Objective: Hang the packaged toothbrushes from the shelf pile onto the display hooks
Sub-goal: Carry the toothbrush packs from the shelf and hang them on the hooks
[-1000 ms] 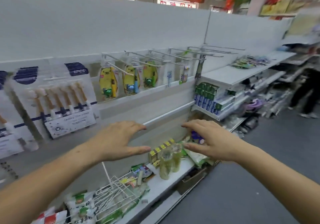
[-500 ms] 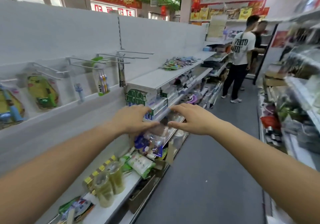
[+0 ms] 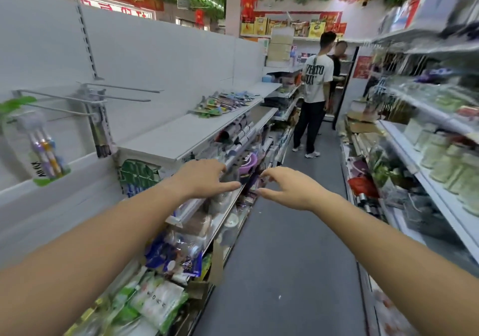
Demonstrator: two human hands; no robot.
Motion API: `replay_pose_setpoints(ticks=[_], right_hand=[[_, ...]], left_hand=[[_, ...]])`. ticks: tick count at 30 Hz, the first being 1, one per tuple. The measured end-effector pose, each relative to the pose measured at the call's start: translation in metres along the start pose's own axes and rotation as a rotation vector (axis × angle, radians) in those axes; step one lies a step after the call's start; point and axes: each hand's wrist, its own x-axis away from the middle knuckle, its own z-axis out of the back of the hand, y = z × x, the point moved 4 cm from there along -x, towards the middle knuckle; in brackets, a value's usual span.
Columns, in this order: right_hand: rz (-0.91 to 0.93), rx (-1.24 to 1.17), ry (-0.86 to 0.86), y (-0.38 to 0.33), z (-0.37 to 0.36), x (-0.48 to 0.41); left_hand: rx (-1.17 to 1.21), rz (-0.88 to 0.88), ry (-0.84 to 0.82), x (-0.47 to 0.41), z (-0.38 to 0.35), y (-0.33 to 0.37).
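Currently 2 hands, left hand and right hand, are hovering spread, gripping nothing; colourful pile of flat packaged toothbrushes is lying ahead-upward on white metal shelf, nearer left, seemingly lengthwise.

Thin grey display hooks: bare metal wire, dull sheen. Flat white shelf: smooth, matt painted finish. Pile of packaged toothbrushes: glossy clear plastic over printed card. Dark grey aisle floor: matt, finely textured.
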Motion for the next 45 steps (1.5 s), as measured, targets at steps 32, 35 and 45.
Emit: replay_pose_setpoints(ticks=[32,35,45], right_hand=[[0.115,-0.115,0.065,0.359,0.034,-0.444],[0.123,-0.137,0.058,0.386,0.031,-0.494],[0.139,-0.099,0.008,0.445,0.027,-0.697]], left_hand=[[-0.017,0.187,0.115,-0.514,-0.040,-0.075],[-0.017,0.192,0.135,-0.555,-0.043,-0.100],[0.024,0.283,0.219,-0.723,-0.048,-0.196]])
